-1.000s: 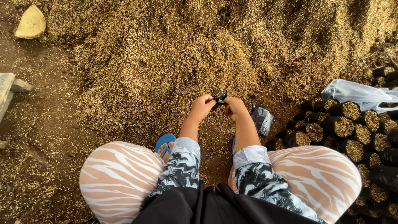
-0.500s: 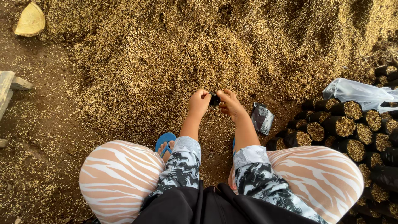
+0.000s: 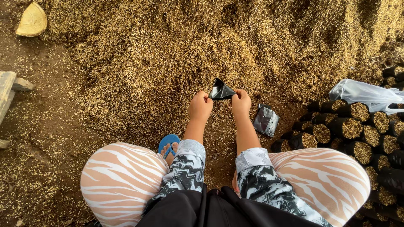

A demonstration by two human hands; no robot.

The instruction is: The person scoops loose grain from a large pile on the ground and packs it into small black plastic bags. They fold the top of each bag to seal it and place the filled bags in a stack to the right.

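Observation:
A small black plastic bag (image 3: pixel 221 90) is pinched between both my hands above a big heap of rice husk (image 3: pixel 202 50). My left hand (image 3: pixel 200 106) grips its left edge and my right hand (image 3: pixel 241 102) grips its right edge. The bag looks crumpled and partly spread. Just right of my right hand a flat stack of black bags (image 3: pixel 265 120) lies on the ground. I am squatting, knees in striped trousers to either side.
Several filled black bags (image 3: pixel 353 126) topped with husk stand packed together at the right, with a clear plastic bag (image 3: pixel 364 94) lying on them. A wooden block (image 3: pixel 31 20) sits at top left, a plank (image 3: pixel 8 94) at the left edge. My blue sandal (image 3: pixel 168 142) shows below.
Both hands have lifted slightly toward the heap, and the black bag, first bunched small between the fingers, is now pulled wider apart.

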